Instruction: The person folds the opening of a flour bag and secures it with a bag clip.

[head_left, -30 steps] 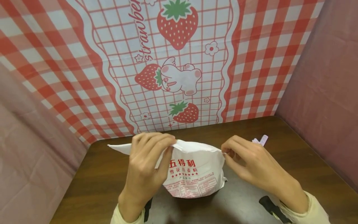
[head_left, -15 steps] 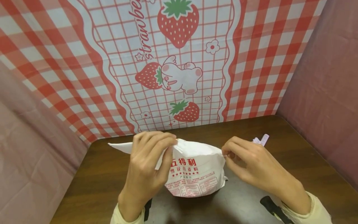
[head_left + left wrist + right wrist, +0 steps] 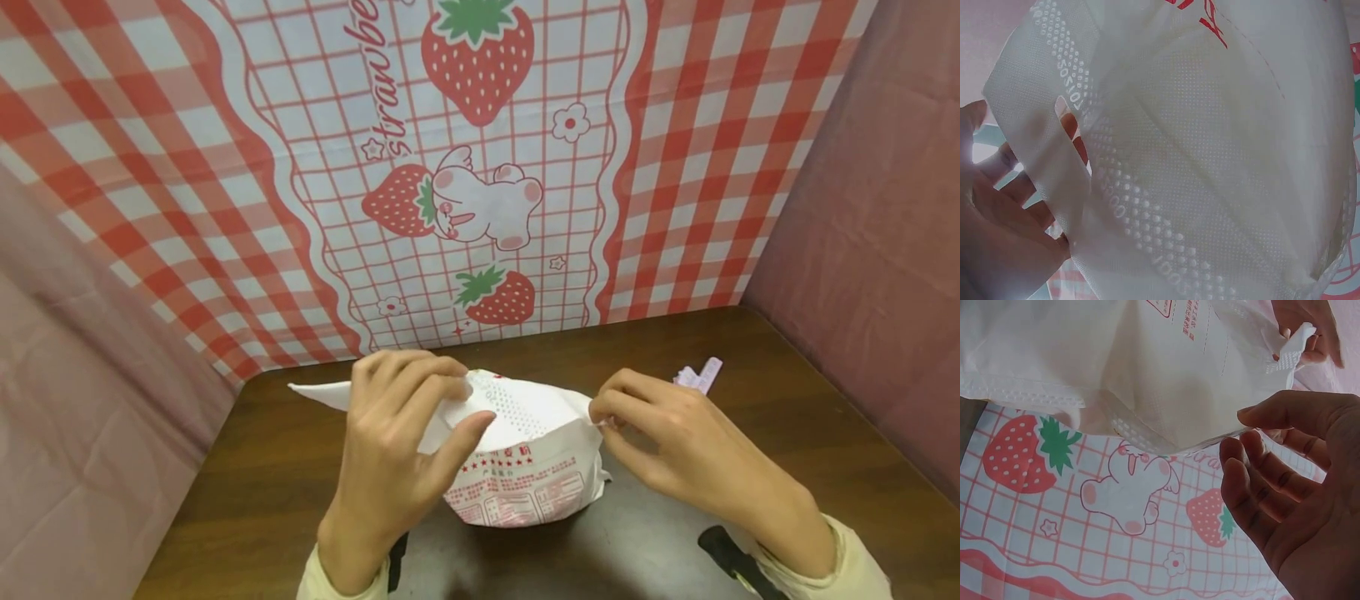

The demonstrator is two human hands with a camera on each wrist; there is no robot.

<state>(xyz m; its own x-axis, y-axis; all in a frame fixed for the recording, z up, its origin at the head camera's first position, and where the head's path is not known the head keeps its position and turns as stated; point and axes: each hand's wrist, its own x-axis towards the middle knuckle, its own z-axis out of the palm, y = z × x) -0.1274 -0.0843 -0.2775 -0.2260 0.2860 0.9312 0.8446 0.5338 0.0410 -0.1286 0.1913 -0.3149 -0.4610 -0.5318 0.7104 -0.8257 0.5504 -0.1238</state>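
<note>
A white flour bag (image 3: 517, 492) with red Chinese print stands on the table, its top flap folded over toward me and showing embossed dots. My left hand (image 3: 397, 442) is at the bag's upper left edge, thumb apart from the fingers. In the left wrist view the fingers of the left hand (image 3: 1007, 219) lie behind the plastic, partly visible through a slot in the bag (image 3: 1074, 140). My right hand (image 3: 667, 433) pinches the bag's upper right corner. The right wrist view has the right hand (image 3: 1297, 475) with thumb and fingertips on the bag's edge.
A small lilac object (image 3: 699, 377) lies on the brown table (image 3: 247, 475) beyond my right hand. Behind the table hangs a red checked strawberry cloth (image 3: 480, 200), with pink curtains (image 3: 862, 250) on both sides.
My left thumb has come away from its fingers and the bag's edge. The bag's top has tipped toward me, covering the upper red print. The right hand keeps its pinch.
</note>
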